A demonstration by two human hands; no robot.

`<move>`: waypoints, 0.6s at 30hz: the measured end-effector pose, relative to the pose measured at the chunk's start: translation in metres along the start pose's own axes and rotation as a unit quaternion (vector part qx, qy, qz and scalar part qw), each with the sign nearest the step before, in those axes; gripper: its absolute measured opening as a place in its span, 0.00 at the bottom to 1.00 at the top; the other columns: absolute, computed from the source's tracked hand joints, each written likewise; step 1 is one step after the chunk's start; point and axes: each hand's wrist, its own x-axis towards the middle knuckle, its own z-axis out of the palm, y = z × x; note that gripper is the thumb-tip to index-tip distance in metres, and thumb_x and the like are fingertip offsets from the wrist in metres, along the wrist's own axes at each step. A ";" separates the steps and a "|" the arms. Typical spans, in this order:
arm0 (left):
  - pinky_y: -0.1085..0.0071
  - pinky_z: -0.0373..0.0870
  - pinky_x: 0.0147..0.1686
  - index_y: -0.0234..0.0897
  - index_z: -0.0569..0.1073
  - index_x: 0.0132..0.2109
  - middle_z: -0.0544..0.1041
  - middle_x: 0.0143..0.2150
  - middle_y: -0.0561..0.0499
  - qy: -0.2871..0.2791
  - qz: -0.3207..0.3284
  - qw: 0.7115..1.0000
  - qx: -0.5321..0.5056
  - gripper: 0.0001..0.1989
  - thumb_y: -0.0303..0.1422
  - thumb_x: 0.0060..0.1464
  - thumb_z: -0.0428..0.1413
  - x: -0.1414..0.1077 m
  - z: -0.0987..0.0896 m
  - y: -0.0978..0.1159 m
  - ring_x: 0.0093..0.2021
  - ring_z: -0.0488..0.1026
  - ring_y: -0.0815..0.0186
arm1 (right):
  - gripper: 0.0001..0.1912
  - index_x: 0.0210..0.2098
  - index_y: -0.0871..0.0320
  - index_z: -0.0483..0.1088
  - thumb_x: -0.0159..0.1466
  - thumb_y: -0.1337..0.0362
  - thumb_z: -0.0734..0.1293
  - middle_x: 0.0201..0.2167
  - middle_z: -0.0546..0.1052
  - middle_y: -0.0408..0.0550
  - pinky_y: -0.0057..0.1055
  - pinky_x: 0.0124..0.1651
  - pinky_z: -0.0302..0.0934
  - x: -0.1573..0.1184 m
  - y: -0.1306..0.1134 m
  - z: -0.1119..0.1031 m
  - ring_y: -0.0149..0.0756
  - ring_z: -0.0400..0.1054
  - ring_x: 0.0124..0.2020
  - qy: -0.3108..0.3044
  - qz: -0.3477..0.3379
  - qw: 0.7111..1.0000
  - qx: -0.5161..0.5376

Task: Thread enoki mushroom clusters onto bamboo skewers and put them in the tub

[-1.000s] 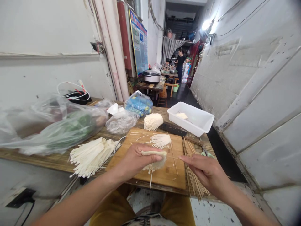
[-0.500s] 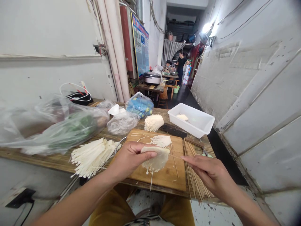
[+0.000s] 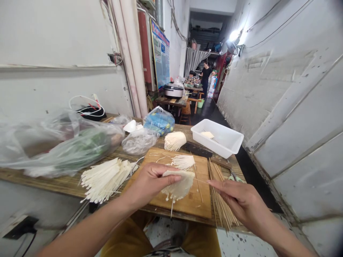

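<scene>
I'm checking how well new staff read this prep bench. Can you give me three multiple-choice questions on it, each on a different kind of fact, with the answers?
1. Where do the bamboo skewers lie?
A) On the floor
B) Beside the cutting board
C) Inside a plastic bag

2. What colour is the plastic tub?
A) Blue
B) White
C) Red

3. How is the enoki fan held?
A) Gripped in the left hand
B) Lying in the tub
C) Tied inside a bag

Answers:
1. B, the skewers lie along the board's right edge.
2. B, its walls show white.
3. A, the fingers hold it up over the board.
</scene>
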 end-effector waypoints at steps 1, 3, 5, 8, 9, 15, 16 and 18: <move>0.73 0.71 0.35 0.44 0.81 0.38 0.83 0.37 0.52 0.001 -0.002 1.000 0.000 0.09 0.38 0.49 0.62 0.000 0.000 0.000 0.35 0.77 0.66 | 0.21 0.57 0.47 0.66 0.68 0.71 0.57 0.33 0.77 0.45 0.26 0.34 0.64 0.000 0.000 0.000 0.30 0.71 0.31 -0.001 0.001 1.000 0.000; 0.73 0.71 0.36 0.44 0.81 0.37 0.83 0.37 0.53 0.001 -0.006 1.000 -0.003 0.09 0.38 0.48 0.62 0.001 0.000 0.000 0.35 0.77 0.66 | 0.20 0.56 0.48 0.66 0.68 0.71 0.57 0.33 0.77 0.45 0.26 0.34 0.63 0.001 0.000 0.000 0.29 0.71 0.31 0.000 0.000 1.000 0.000; 0.72 0.71 0.37 0.43 0.81 0.37 0.83 0.37 0.52 -0.001 -0.009 1.000 -0.006 0.09 0.38 0.48 0.62 0.002 0.000 -0.001 0.36 0.77 0.65 | 0.19 0.55 0.50 0.68 0.67 0.70 0.57 0.32 0.76 0.45 0.25 0.33 0.63 0.003 -0.001 -0.001 0.29 0.71 0.30 0.001 -0.003 1.000 0.002; 0.71 0.72 0.38 0.43 0.81 0.38 0.82 0.38 0.52 -0.017 -0.012 1.000 -0.006 0.09 0.38 0.48 0.62 0.002 0.001 0.002 0.37 0.77 0.64 | 0.17 0.52 0.53 0.71 0.68 0.70 0.57 0.29 0.76 0.45 0.25 0.31 0.63 0.005 -0.002 -0.002 0.29 0.70 0.28 -0.004 -0.010 1.000 0.001; 0.70 0.72 0.39 0.43 0.81 0.39 0.82 0.39 0.52 -0.024 -0.014 1.000 -0.006 0.09 0.38 0.49 0.61 0.002 0.002 0.003 0.37 0.77 0.64 | 0.17 0.51 0.53 0.71 0.68 0.69 0.57 0.28 0.76 0.46 0.25 0.31 0.63 0.006 -0.002 -0.002 0.29 0.70 0.27 -0.006 -0.013 1.000 0.001; 0.71 0.72 0.34 0.41 0.81 0.36 0.83 0.35 0.51 -0.019 -0.023 0.999 -0.021 0.08 0.36 0.47 0.62 0.003 0.006 0.009 0.33 0.77 0.66 | 0.18 0.51 0.53 0.71 0.68 0.69 0.57 0.33 0.78 0.48 0.27 0.35 0.67 0.010 -0.001 -0.003 0.31 0.73 0.32 -0.003 -0.021 1.000 -0.002; 0.72 0.72 0.34 0.41 0.81 0.35 0.83 0.35 0.51 -0.019 -0.025 0.999 -0.026 0.08 0.36 0.47 0.62 0.003 0.007 0.009 0.32 0.76 0.66 | 0.17 0.51 0.53 0.72 0.68 0.70 0.57 0.33 0.78 0.48 0.28 0.35 0.67 0.011 -0.001 -0.003 0.31 0.73 0.32 -0.004 -0.024 1.000 0.001; 0.72 0.72 0.33 0.41 0.81 0.35 0.83 0.34 0.51 -0.020 -0.029 0.999 -0.041 0.08 0.36 0.46 0.63 0.004 0.009 0.007 0.31 0.76 0.67 | 0.18 0.52 0.53 0.71 0.68 0.70 0.57 0.33 0.78 0.49 0.28 0.35 0.67 0.013 -0.001 -0.002 0.31 0.73 0.32 -0.006 -0.028 1.000 0.011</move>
